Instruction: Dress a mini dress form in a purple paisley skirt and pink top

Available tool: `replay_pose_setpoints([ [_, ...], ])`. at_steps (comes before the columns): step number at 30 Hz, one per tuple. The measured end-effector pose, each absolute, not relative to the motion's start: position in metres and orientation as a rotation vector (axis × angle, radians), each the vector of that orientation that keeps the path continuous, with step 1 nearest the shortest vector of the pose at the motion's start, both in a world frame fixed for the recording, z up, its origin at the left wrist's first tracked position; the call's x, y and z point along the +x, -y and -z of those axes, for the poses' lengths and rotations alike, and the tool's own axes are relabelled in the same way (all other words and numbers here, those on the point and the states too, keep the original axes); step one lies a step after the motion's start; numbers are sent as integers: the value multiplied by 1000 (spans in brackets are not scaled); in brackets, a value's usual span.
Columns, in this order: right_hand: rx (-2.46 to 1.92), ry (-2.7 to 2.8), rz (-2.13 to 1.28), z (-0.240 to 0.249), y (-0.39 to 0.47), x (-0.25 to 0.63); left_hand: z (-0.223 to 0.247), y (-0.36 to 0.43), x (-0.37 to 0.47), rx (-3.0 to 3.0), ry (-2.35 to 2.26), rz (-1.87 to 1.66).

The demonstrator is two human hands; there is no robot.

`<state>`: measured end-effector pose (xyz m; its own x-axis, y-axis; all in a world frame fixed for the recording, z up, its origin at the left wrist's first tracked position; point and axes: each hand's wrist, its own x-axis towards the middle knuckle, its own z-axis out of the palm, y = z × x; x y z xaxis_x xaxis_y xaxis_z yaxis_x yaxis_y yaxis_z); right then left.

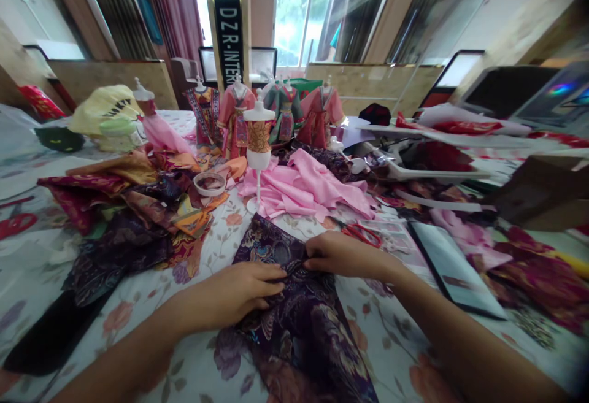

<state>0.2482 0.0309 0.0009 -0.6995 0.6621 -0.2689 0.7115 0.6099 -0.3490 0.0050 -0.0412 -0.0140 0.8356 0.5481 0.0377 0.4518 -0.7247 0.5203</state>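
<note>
A dark purple patterned cloth [308, 329] lies on the flowered tablecloth [207, 354] and runs toward me. My left hand [230, 292] rests flat on its left side, with fingers stretched out across the fabric. My right hand [335, 253] is closed at the cloth's upper right edge, thumb and fingers pinching the fabric. Just beyond the cloth's far corner stands a small white mannequin [258, 115] with a gold patterned bodice. Pink cloth [308, 185] is crumpled behind and beside its stand.
Red-handled scissors [363, 234] lie right of the cloth, near a dark-edged pouch [453, 268]. Crumpled fabrics [133, 194] and a tape roll [209, 184] are at the left, beyond a black object [55, 335]. Dressed mannequins [285, 111] stand behind; a cardboard box [536, 191] is right.
</note>
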Motion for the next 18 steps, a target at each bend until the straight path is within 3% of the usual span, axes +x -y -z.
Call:
replay_pose_setpoints([
  [8,1168,-2721,699,-2,-31,248,16,40,7,2522,-767,-338],
  [14,1222,-2717,644,-1,-31,245,35,43,24,2690,-904,-597],
  [18,1227,-2715,612,1,-31,245,44,44,34,2860,-985,-544],
])
